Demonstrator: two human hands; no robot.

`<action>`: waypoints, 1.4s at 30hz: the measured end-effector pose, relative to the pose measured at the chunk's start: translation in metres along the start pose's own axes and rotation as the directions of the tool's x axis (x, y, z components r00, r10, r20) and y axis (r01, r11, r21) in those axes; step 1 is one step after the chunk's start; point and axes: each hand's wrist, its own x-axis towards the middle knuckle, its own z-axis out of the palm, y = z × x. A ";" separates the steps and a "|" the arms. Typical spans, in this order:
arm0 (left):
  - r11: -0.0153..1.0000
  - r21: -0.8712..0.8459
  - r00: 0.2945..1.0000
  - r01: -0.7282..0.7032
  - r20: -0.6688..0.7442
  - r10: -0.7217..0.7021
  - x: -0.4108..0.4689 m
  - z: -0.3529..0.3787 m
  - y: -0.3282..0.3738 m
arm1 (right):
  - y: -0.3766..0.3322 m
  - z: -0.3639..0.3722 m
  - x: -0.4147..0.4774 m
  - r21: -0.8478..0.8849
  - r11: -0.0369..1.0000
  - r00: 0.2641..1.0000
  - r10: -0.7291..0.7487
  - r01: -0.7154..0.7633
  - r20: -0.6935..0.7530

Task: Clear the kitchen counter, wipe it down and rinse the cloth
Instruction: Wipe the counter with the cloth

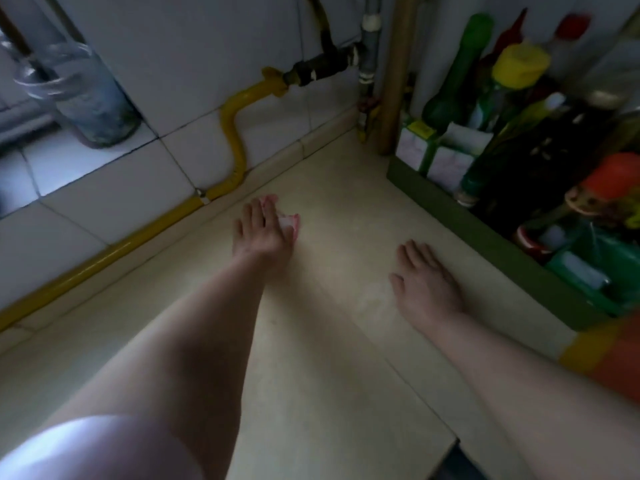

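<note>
The pale counter (329,341) fills the middle of the view and runs from the near edge to the far corner. A white tiled wall (194,64) rises along its left and far side. On the right, a green tray (485,237) stands on the counter, packed with upright bottles (453,88) whose caps are green, yellow, red and orange; the labels are too blurred to read. A yellow pipe (104,258) runs along the foot of the wall, bends upward and joins a dark fitting higher up. A clear glass jar (86,95) stands on a tiled ledge at the far left. Both bare forearms reach in from the near side. The right hand (426,282) lies flat on the counter, palm down, fingers straight and slightly spread, near the tray but apart from it and holding nothing. The left hand (259,233) is farther off, near the wall, fingers stretched out and pressing down on the cloth (289,223). The cloth is a small pink and white wad, lying on the counter under that hand and showing past the fingertips and at the thumb side.
</note>
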 end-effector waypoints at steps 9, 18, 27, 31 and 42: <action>0.979 0.061 0.980 -0.196 0.032 0.195 0.072 -0.003 0.058 | 0.009 -0.001 0.004 -0.019 0.997 0.998 -0.070 0.070 -0.009; 0.888 0.050 0.884 -0.458 0.134 0.448 0.043 0.008 0.126 | 0.029 -0.004 -0.016 0.209 0.978 0.990 0.011 0.018 -0.140; 0.811 0.054 0.800 -0.583 0.211 0.561 -0.014 0.023 0.173 | 0.096 -0.003 -0.081 0.176 0.963 0.960 0.232 -0.203 -0.159; 0.788 0.041 0.772 -0.614 0.240 0.588 -0.050 0.027 0.185 | 0.113 0.001 -0.101 0.185 0.949 0.940 0.289 -0.255 -0.184; 0.726 0.015 0.696 -0.688 0.298 0.653 -0.179 0.049 0.209 | 0.138 0.001 -0.166 0.113 0.969 0.963 0.235 -0.221 -0.130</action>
